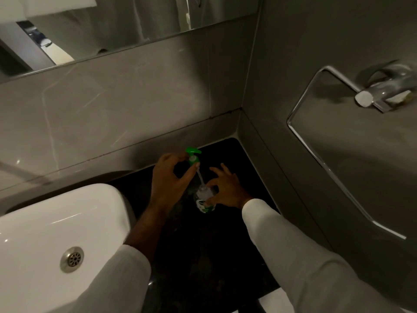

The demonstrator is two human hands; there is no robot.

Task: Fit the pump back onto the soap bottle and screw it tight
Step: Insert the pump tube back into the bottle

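A small clear soap bottle [204, 201] with a green and white label stands on the black counter [203, 245]. My right hand [226, 188] grips its shoulder from the right side. My left hand [168, 177] pinches the collar of the green pump [193, 155], held above and behind the bottle. The pump's clear dip tube [200, 177] slants down, and its lower end sits in the bottle's mouth. The collar is well above the neck, apart from it.
A white basin [45, 229] with a metal drain [71, 259] lies to the left. Grey tiled walls close in behind and to the right. A chrome towel ring [334, 154] hangs on the right wall. A mirror [101, 30] runs above.
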